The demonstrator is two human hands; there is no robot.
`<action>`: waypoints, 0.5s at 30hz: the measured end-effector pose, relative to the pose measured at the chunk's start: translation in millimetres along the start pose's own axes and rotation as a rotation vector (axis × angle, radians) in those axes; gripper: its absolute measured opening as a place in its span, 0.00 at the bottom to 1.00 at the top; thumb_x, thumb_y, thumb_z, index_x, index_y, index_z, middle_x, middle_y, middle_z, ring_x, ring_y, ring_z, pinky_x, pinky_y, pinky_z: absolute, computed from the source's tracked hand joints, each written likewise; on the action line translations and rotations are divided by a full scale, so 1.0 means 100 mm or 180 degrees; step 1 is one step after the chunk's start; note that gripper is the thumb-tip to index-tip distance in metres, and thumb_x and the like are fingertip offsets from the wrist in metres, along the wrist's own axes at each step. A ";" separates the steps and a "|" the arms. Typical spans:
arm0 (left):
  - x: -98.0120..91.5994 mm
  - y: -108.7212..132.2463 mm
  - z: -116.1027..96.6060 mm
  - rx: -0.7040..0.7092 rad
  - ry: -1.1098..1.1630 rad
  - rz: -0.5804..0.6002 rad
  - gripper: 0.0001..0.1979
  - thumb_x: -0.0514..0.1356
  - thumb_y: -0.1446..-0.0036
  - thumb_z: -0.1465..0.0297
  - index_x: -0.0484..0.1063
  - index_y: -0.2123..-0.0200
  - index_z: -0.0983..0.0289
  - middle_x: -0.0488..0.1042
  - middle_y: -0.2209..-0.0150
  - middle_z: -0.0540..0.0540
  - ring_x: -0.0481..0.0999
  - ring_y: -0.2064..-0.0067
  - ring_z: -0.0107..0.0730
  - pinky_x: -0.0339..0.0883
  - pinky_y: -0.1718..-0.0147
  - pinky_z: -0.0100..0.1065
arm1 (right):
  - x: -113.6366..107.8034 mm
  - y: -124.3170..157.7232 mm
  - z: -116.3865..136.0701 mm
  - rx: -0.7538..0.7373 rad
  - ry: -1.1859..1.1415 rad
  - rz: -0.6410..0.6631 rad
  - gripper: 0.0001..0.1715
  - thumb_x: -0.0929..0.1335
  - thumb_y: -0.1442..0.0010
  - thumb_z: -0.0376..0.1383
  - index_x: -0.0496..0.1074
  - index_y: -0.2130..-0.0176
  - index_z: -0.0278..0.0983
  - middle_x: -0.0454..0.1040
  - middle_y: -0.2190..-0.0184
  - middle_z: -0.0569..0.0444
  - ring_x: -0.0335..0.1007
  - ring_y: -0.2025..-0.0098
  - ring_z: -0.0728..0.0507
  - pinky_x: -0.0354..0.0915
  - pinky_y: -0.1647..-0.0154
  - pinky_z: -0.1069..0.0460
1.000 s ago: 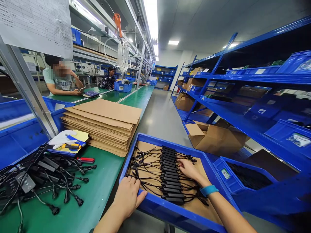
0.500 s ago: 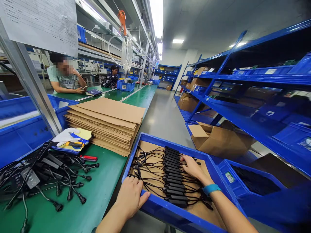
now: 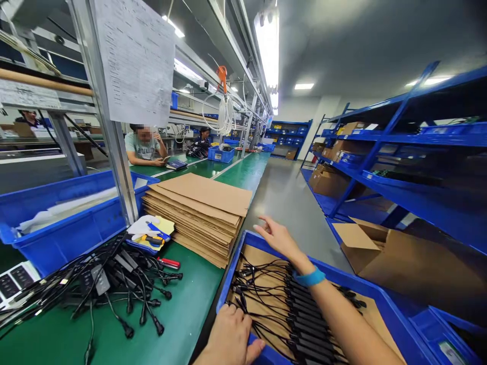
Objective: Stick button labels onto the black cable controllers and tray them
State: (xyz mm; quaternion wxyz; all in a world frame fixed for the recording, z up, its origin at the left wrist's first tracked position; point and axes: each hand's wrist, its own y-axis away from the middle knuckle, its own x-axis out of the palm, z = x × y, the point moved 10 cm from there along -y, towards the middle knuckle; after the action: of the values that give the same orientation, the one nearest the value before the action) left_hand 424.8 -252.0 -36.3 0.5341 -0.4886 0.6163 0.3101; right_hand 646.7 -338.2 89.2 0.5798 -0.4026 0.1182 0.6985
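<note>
My left hand (image 3: pixel 233 332) rests on the near left corner of a blue plastic bin (image 3: pixel 373 291), its fingers curled over the rim and the thumb apart. Above the bin's far edge, my right hand (image 3: pixel 277 234) hangs in the air with fingers stretched out, holding nothing. A cardboard sheet (image 3: pixel 262 261) lines the bin. On it lies a row of slim black modules (image 3: pixel 304 309) with thin black cables (image 3: pixel 266 289); my right forearm hides part of them. Left of the bin, a stack of flat cardboard sheets (image 3: pixel 198 197) lies on the green bench (image 3: pixel 198 289).
Black cables with small control boxes (image 3: pixel 101 281) are heaped at left, beside a red-handled tool (image 3: pixel 168 263) and a small tray of tools (image 3: pixel 152 235). A metal post (image 3: pixel 114 126) rises behind them. An open carton (image 3: pixel 403 248) and blue shelves (image 3: pixel 380 147) stand at right. Another person (image 3: pixel 146 147) sits across the bench.
My right hand has left the modules and moved forward over the bin's far edge. The view has turned left. My left hand stays on the bin's rim.
</note>
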 end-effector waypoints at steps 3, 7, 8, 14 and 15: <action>0.10 -0.04 0.03 0.0010 0.0011 -0.0039 0.23 0.59 0.44 0.50 0.75 0.60 0.65 0.78 0.62 0.61 0.76 0.59 0.46 0.66 0.58 0.43 | 0.33 -0.42 0.28 0.0263 -0.0570 -0.0039 0.25 0.66 0.40 0.48 0.66 0.49 0.35 0.69 0.80 0.58 0.66 0.78 0.46 0.64 0.76 0.52; 0.13 -0.06 0.04 0.0001 -0.0026 -0.0020 0.25 0.59 0.45 0.48 0.75 0.60 0.65 0.78 0.62 0.62 0.76 0.58 0.48 0.66 0.58 0.43 | 0.37 -0.63 0.37 0.0578 -0.1320 -0.0279 0.25 0.67 0.42 0.45 0.63 0.50 0.33 0.64 0.82 0.63 0.57 0.85 0.52 0.53 0.85 0.57; 0.10 -0.06 0.03 0.0002 -0.0016 -0.0023 0.25 0.59 0.44 0.48 0.75 0.60 0.66 0.78 0.62 0.63 0.76 0.58 0.48 0.66 0.57 0.44 | 0.23 -0.60 0.35 0.0608 -0.1481 -0.0421 0.26 0.67 0.43 0.44 0.62 0.48 0.34 0.64 0.81 0.63 0.57 0.85 0.52 0.52 0.85 0.58; -0.17 0.02 -0.01 0.0009 0.0090 -0.0217 0.20 0.57 0.39 0.54 0.75 0.62 0.65 0.78 0.62 0.61 0.77 0.57 0.47 0.67 0.55 0.44 | -1.40 0.64 -0.20 0.0748 -0.1686 -0.1452 0.31 0.67 0.51 0.47 0.65 0.50 0.37 0.63 0.80 0.59 0.55 0.83 0.51 0.50 0.86 0.56; -0.20 0.03 -0.01 0.0024 0.0115 -0.0264 0.19 0.56 0.39 0.55 0.75 0.63 0.66 0.78 0.63 0.61 0.77 0.57 0.47 0.68 0.55 0.45 | -1.66 1.02 -0.38 0.0818 -0.1597 -0.1556 0.28 0.68 0.52 0.47 0.68 0.53 0.38 0.65 0.79 0.57 0.53 0.84 0.51 0.49 0.87 0.55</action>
State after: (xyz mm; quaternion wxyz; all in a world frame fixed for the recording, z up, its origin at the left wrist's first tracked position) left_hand 420.8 -246.6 -17.3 0.5371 -0.5173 0.6061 0.2765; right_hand 570.8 -511.1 149.9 0.7862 -0.1592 -0.0405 0.5958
